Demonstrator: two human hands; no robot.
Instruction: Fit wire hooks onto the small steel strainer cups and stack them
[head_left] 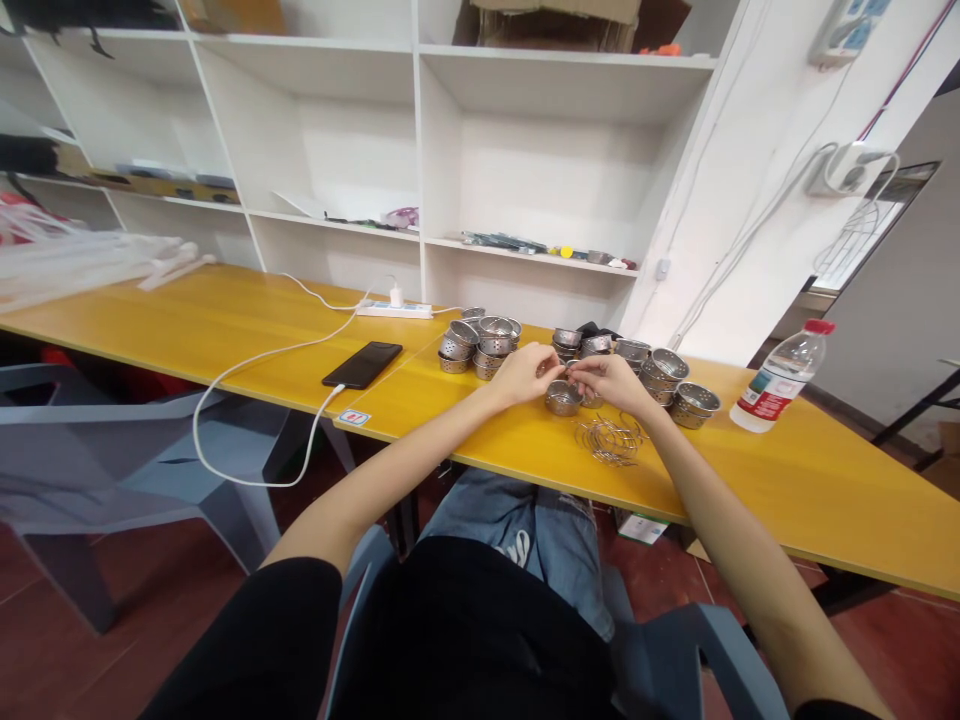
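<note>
My left hand (529, 373) and my right hand (607, 382) come close together above the yellow table, both with fingers pinched. What is between the fingertips is too small to make out. Just below them stands a small perforated metal cup (562, 398). Curved thin metal wires (609, 440) lie in a loose heap on the table, nearer to me and under my right wrist. Stacks of similar perforated metal cups (495, 338) rise beyond my left hand. More such cups (664, 370) are grouped to the right of my right hand.
A black phone (363, 365) with a white charging cable lies to the left, below a white power strip (394, 310). On the right stands a plastic bottle (784, 378) with a red cap. White shelving (418, 140) backs the table (765, 480); a grey-blue chair (142, 450) is at left.
</note>
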